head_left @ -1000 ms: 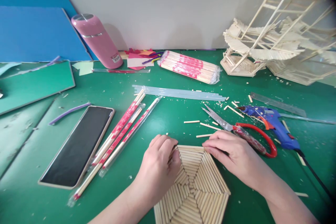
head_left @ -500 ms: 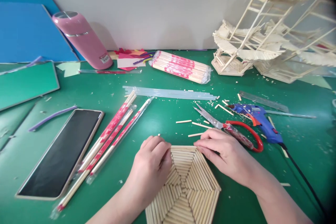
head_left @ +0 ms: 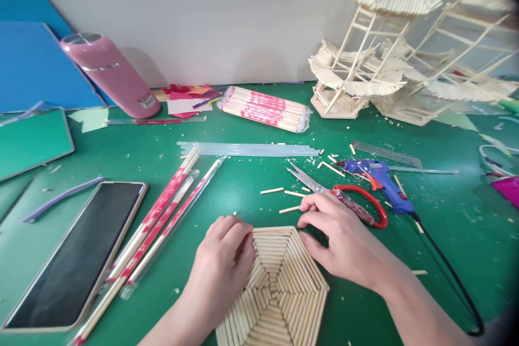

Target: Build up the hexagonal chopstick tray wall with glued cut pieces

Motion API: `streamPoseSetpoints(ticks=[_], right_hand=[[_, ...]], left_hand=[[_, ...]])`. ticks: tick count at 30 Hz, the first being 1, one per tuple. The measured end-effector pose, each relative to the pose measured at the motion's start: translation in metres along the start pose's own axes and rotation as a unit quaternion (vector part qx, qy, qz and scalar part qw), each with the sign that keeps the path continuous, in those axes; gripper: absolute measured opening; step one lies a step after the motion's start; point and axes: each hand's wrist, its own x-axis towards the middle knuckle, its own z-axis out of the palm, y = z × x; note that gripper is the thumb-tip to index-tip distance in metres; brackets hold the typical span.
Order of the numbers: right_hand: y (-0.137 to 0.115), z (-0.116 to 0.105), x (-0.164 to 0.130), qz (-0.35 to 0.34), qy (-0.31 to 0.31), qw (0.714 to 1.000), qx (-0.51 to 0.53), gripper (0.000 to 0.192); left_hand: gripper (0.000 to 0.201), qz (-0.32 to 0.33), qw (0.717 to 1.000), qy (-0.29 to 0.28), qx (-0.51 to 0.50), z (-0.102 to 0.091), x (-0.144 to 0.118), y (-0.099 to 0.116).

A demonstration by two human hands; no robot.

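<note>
In front of me lies a polygonal panel of thin wooden sticks (head_left: 272,292), laid in rings like a web; its lower part runs out of view. My left hand (head_left: 225,262) is closed at the panel's upper left corner, thumb and fingers pinched on the edge. Beside the upper right corner is my right hand (head_left: 340,238), its thumb and fingers apart with nothing between them. Just beyond that hand lie red-handled scissors (head_left: 357,206), blades pointing up and left. Several short cut stick pieces (head_left: 290,209) are scattered near its fingertips.
A blue glue gun (head_left: 377,178) with a black cord lies at right. Clear glue sticks (head_left: 251,150) and wrapped wooden sticks (head_left: 158,216) are left of centre, beside a phone (head_left: 77,254). Stick-built towers (head_left: 365,65), a bundle of sticks (head_left: 263,109) and a pink bottle (head_left: 113,75) line the back.
My right hand's fingers have spread and lifted off the panel's top edge. The left hand keeps its place at the corner. The whole view has shifted, sliding things leftward.
</note>
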Motion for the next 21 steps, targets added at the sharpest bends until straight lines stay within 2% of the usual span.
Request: streamPoseSetpoints(ticks=[4, 7, 10, 13, 18, 21], right_hand=[[0.006, -0.001, -0.006, 0.033, 0.069, 0.997, 0.010, 0.016], [0.009, -0.003, -0.014, 0.074, 0.144, 0.986, 0.042, 0.004], [0.009, -0.007, -0.024, 0.131, 0.186, 0.971, 0.075, 0.018], [0.007, -0.008, -0.032, 0.166, 0.191, 0.962, 0.105, 0.024], [-0.001, 0.006, -0.037, 0.115, 0.155, 0.975, 0.107, 0.035], [-0.006, 0.016, -0.034, 0.083, 0.130, 0.984, 0.090, 0.030]], left_hand=[[0.013, -0.005, 1.000, -0.008, 0.018, -0.002, -0.001, -0.001], [0.019, -0.002, 0.998, -0.011, 0.057, -0.007, 0.000, -0.003], [0.021, 0.014, 0.994, -0.025, 0.102, -0.011, 0.006, -0.001], [0.019, 0.044, 0.990, -0.057, 0.119, -0.012, 0.015, 0.008], [0.018, 0.077, 0.981, -0.120, 0.131, 0.000, 0.029, 0.027], [0.020, 0.078, 0.977, -0.144, 0.134, 0.008, 0.034, 0.028]])
